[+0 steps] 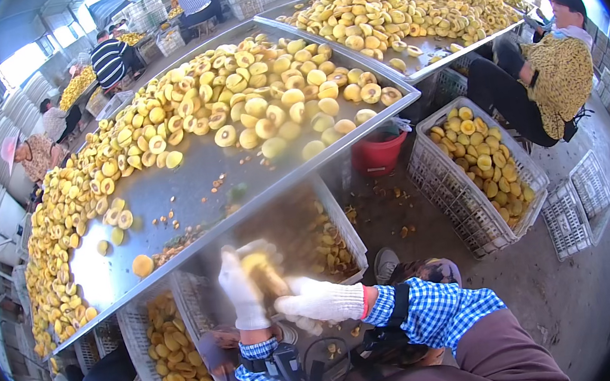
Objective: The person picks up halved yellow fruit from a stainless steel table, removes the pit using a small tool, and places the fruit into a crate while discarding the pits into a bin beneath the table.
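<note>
Both my hands wear white knit gloves and meet just in front of the metal table's near edge. My left hand is wrapped round a yellow peach half, blurred by motion. My right hand comes in from the right with its fingers closed against the lower end of the fruit; whatever else they grip is hidden. Beneath them is a white crate with yellow fruit pieces in it. Many peach halves are heaped on the metal table, some showing brown hollows.
A crate full of peach halves stands on the floor to the right, near a red bucket. Another fruit crate is at lower left. A seated person works at the neighbouring table. Empty crates lie farther right.
</note>
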A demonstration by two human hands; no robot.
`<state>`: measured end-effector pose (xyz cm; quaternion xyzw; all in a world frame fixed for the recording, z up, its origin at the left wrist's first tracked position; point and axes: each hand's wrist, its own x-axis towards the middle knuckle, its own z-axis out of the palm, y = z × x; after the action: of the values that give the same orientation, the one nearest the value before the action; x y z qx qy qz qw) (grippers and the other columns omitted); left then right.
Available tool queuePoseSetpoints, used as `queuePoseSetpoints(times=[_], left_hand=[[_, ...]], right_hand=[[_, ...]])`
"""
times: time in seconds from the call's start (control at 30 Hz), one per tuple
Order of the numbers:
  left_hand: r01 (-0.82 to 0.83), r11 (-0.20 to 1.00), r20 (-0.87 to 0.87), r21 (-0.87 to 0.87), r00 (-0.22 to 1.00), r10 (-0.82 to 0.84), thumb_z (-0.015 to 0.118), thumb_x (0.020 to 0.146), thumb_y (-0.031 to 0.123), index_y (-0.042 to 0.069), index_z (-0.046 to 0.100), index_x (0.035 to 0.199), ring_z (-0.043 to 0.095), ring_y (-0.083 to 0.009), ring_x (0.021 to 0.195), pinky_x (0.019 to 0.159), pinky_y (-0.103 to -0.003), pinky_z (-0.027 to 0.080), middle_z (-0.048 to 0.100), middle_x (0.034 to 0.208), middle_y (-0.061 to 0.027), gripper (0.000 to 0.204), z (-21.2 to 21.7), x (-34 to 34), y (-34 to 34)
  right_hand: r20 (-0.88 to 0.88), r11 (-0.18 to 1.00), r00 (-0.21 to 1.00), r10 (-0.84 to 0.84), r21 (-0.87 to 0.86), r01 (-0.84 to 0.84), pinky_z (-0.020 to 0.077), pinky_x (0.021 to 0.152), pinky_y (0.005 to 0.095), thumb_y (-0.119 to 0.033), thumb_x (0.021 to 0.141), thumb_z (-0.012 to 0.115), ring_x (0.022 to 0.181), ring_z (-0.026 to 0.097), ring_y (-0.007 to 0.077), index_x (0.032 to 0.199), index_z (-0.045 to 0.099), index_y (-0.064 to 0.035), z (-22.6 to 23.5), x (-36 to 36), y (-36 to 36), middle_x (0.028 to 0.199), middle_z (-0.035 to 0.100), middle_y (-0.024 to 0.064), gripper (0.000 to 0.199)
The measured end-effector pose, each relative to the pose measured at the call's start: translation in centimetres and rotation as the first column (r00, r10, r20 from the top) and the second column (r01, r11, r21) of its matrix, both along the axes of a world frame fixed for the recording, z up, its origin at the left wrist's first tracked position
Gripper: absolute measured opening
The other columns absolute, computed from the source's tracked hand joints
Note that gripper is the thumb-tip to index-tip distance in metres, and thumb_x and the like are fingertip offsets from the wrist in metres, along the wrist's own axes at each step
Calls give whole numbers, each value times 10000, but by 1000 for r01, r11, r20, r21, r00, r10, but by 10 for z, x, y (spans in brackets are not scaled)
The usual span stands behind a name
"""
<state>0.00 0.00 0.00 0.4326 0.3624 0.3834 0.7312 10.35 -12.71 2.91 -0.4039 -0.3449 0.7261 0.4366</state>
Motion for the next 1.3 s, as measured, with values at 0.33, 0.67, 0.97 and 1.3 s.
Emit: queuePoseSetpoints(times=[0.33,0.67,0.97,1.3], left_hand=[[-58,961,-18,269,998,65,356,973,500,-10,601,955,657,-241,712,584,-329,544,657,858,-147,565,5,37,-27],[177,982,-72,-63,981,-181,278,983,474,-14,636,922,640,-245,687,602,-351,528,664,825,-159,608,25,45,-27],[50,989,-79,138,996,-40,366,1006,348,-18,643,844,642,-185,637,570,-291,537,676,794,-128,487,21,38,-25],[248,908,86,-339,969,-232,256,967,507,-17,608,940,604,-260,743,676,-371,499,639,864,-154,632,20,24,-12]], right_hand=[[134,980,972,-195,61,189,401,412,240,-181,918,494,462,497,98,909,475,-61,-2,15,-13,623,520,10,122],[151,986,974,-167,25,165,401,440,242,-184,915,500,508,504,86,940,484,-71,-2,26,-20,673,524,-1,117],[-12,982,988,-155,-110,152,332,384,255,-143,859,516,423,395,94,858,480,-81,-1,17,-12,584,449,-9,72],[81,996,993,-84,-32,86,370,402,232,-229,851,532,458,461,90,874,489,-81,-11,10,-3,596,458,-33,156]])
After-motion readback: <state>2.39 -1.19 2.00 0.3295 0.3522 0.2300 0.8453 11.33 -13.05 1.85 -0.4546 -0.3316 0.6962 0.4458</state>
